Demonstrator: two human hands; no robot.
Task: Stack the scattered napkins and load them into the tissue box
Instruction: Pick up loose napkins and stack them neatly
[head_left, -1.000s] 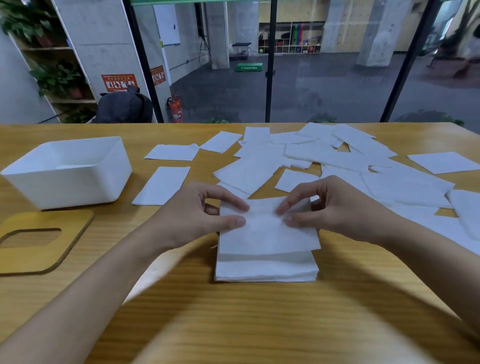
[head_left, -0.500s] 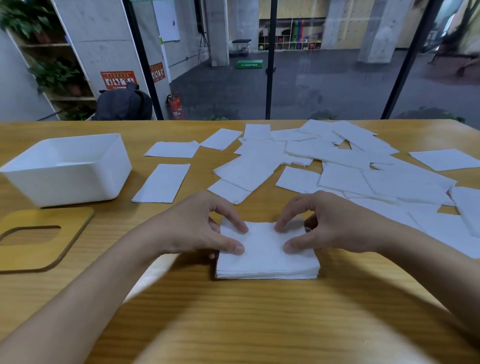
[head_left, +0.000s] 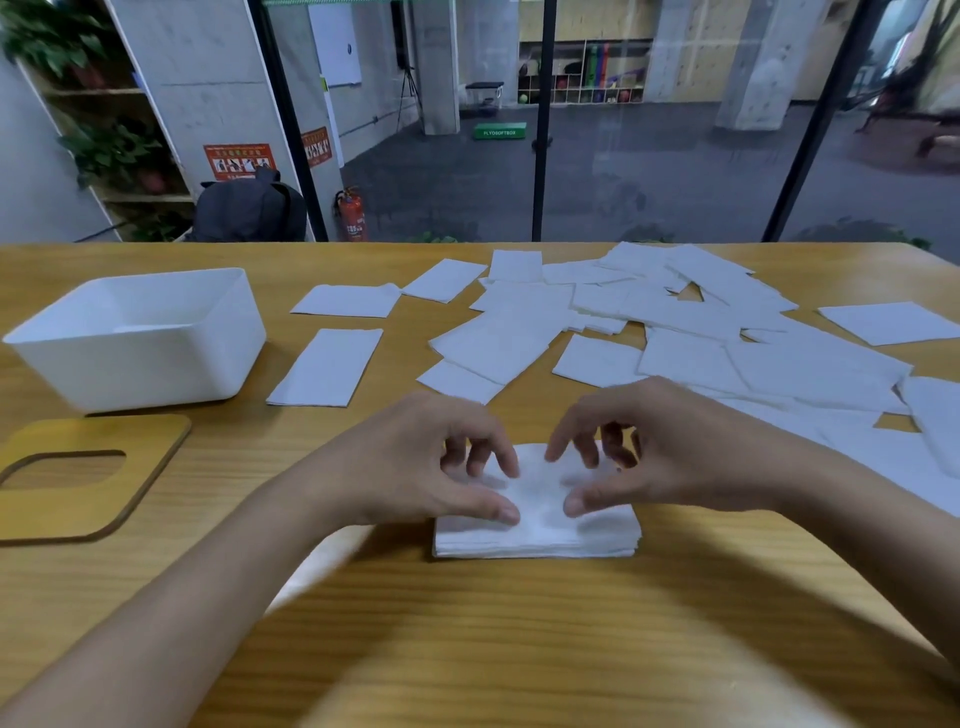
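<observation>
A neat stack of white napkins (head_left: 597, 535) lies on the wooden table in front of me. My left hand (head_left: 410, 467) is over its left part and my right hand (head_left: 675, 452) over its right part. Both thumbs rest on the top napkin, while the fingers are curled, spread and raised off it. Neither hand grips anything. Several loose napkins (head_left: 696, 338) lie scattered across the middle and right of the table, some overlapping. One long napkin (head_left: 327, 366) lies alone near the white tissue box (head_left: 140, 374), which stands open-topped at the left.
The box's wooden lid (head_left: 150, 467) with an oval slot lies flat at the left, in front of the box. A glass wall with dark frames runs behind the table's far edge. Bare wood shows between me and the stack.
A napkin held above the stack by both hands was laid on top and pressed flat. The fingers have since lifted, leaving only the thumbs on it.
</observation>
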